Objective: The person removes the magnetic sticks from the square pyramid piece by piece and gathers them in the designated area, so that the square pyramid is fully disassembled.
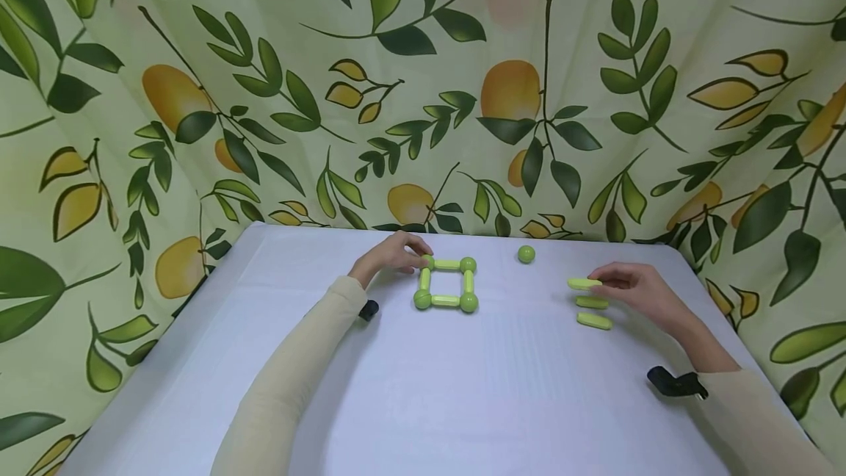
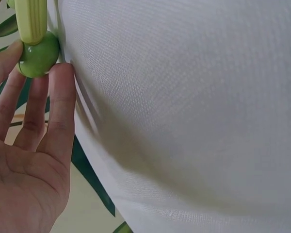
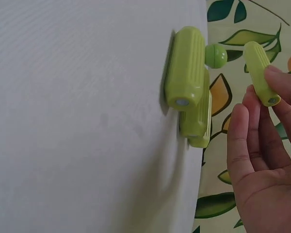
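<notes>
My left hand (image 1: 396,252) pinches a green ball (image 2: 40,56) between thumb and fingertips. This ball forms the far left corner of a square frame (image 1: 446,301), built of green balls joined by pale green rods and lying flat on the table. One rod runs out from the pinched ball in the left wrist view. My right hand (image 1: 637,289) holds a short ribbed rod (image 3: 259,73) by one end, between thumb and fingers, raised over the table's right side. Similar rods (image 1: 594,321) lie beneath and nearer than it, side by side. The right wrist view shows a rod's (image 3: 183,101) silvery round end.
A loose green ball (image 1: 526,254) sits near the back edge, between the frame and the rods. A white cloth covers the table (image 1: 463,395). Behind it hangs a leaf-and-fruit curtain (image 1: 436,167). A black device (image 1: 677,382) is at the right wrist.
</notes>
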The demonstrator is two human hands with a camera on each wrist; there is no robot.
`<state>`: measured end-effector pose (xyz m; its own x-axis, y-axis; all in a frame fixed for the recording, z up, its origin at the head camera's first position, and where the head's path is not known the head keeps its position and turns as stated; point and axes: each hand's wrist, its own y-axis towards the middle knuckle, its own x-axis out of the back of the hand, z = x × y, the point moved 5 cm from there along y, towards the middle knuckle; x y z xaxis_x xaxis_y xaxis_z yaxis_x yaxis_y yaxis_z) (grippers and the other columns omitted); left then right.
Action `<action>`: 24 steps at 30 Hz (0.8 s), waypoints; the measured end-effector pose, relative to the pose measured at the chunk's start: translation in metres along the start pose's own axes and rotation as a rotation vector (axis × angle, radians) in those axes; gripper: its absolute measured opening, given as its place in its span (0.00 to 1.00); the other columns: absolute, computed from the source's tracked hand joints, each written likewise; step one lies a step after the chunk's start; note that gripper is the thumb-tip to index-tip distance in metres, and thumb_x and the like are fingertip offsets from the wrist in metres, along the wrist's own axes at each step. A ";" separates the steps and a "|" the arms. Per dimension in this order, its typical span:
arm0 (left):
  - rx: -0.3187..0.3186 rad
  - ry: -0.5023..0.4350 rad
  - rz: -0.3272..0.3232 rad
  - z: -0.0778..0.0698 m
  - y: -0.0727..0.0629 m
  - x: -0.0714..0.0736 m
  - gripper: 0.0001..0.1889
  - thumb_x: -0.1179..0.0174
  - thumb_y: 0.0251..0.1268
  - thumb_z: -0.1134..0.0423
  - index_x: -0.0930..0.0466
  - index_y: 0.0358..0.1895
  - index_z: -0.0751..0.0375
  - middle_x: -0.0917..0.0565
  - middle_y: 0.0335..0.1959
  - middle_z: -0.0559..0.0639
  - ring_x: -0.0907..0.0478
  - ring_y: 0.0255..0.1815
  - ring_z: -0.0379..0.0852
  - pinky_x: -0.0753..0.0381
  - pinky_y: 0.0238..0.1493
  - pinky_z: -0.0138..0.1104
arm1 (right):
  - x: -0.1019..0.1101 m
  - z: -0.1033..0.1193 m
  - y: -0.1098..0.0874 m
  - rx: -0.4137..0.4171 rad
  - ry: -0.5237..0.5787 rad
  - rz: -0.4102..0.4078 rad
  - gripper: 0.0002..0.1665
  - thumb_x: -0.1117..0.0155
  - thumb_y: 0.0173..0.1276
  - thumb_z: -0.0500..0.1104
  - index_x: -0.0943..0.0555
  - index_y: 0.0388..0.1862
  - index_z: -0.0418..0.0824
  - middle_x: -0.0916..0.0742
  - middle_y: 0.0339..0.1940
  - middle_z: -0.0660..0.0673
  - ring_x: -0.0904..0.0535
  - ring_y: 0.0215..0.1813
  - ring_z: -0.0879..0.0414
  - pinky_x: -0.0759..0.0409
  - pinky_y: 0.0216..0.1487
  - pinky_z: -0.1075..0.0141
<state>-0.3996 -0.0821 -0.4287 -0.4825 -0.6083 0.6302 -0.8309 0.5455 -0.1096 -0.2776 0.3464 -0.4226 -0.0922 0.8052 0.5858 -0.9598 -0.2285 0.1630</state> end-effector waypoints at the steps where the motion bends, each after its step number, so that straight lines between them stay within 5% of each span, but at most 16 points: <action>1: 0.001 0.003 0.000 0.000 0.000 0.000 0.13 0.30 0.66 0.67 0.14 0.52 0.65 0.15 0.48 0.52 0.21 0.53 0.51 0.16 0.41 0.34 | 0.000 0.000 -0.001 0.001 0.004 0.002 0.16 0.27 0.69 0.43 0.15 0.49 0.34 0.13 0.46 0.40 0.16 0.43 0.56 0.20 0.43 0.72; 24: 0.030 -0.015 0.005 0.004 0.002 0.001 0.13 0.30 0.65 0.66 0.13 0.51 0.63 0.16 0.48 0.52 0.20 0.47 0.46 0.16 0.42 0.35 | -0.001 -0.005 -0.033 -0.019 0.009 0.033 0.14 0.26 0.67 0.39 0.15 0.48 0.34 0.13 0.42 0.42 0.18 0.38 0.55 0.18 0.37 0.68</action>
<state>-0.4028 -0.0836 -0.4310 -0.4903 -0.6148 0.6178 -0.8365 0.5310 -0.1355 -0.2471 0.3554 -0.4327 -0.1263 0.8020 0.5838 -0.9611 -0.2447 0.1282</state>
